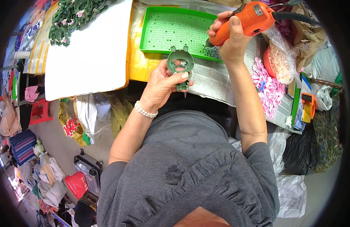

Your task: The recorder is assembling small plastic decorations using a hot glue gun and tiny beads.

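Note:
My left hand (160,85) is closed around a dark green plastic toy shell (181,55), a small figure with a round hollow head and two little ears. Its open side faces up, and my thumb presses on the lower body. To the right and higher, my right hand (235,43) grips an orange electric screwdriver (254,17) with a black cable. The tool's dark tip points down-left over the near right corner of a bright green perforated tray (171,28), apart from the shell. Small dark metal pieces (214,52), probably screws, lie in that corner.
A white board (88,56) on the left bears a heap of dark green parts with pink bits (73,19). Pink and white small parts (267,87) lie on the right, beside a red basket (271,62) and a clear bag. Sacks and a red stool (41,111) stand on the floor.

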{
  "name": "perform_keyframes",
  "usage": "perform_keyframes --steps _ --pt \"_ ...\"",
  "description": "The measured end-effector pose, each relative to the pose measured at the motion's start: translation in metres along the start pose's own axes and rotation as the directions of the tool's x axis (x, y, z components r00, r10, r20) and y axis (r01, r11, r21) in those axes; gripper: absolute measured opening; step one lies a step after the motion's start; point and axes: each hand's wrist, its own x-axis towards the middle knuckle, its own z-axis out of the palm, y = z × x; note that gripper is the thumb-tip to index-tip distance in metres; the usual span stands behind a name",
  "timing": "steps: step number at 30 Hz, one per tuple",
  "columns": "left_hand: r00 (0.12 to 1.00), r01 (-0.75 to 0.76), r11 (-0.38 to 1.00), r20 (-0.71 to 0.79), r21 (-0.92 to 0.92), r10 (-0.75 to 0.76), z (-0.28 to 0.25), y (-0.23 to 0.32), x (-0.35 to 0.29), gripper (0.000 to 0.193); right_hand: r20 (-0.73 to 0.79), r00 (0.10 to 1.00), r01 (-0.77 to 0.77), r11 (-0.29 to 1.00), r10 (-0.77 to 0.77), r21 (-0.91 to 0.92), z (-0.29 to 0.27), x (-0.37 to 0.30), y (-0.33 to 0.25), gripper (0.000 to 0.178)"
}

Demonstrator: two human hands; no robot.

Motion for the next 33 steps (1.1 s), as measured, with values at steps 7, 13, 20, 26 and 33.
perform_keyframes --steps 7,13,20,26,33 --pt "1.000 -0.001 1.000 -0.004 0.017 0.001 -0.003 -0.004 0.001 0.044 0.100 0.995 0.014 0.998 -0.021 0.066 -0.004 0.003 -0.023 0.050" --pt "1.000 -0.025 1.000 -0.012 0.011 0.025 -0.001 -0.004 0.002 0.040 0.284 0.959 -0.049 0.977 -0.012 0.207 -0.002 -0.020 -0.046 0.075" --pt "0.998 -0.056 0.998 -0.022 0.013 0.056 0.001 -0.006 0.002 0.037 0.336 0.940 -0.140 0.969 0.065 0.203 0.015 -0.052 -0.046 0.079" --pt "0.997 -0.074 0.997 -0.031 0.027 0.075 0.002 -0.009 0.001 0.036 0.329 0.942 -0.149 0.967 0.075 0.207 0.020 -0.057 -0.043 0.073" --pt "0.995 -0.084 0.996 -0.052 0.043 0.086 0.005 -0.010 0.000 0.036 0.325 0.943 -0.123 0.980 0.066 0.158 0.019 -0.059 -0.033 0.069"
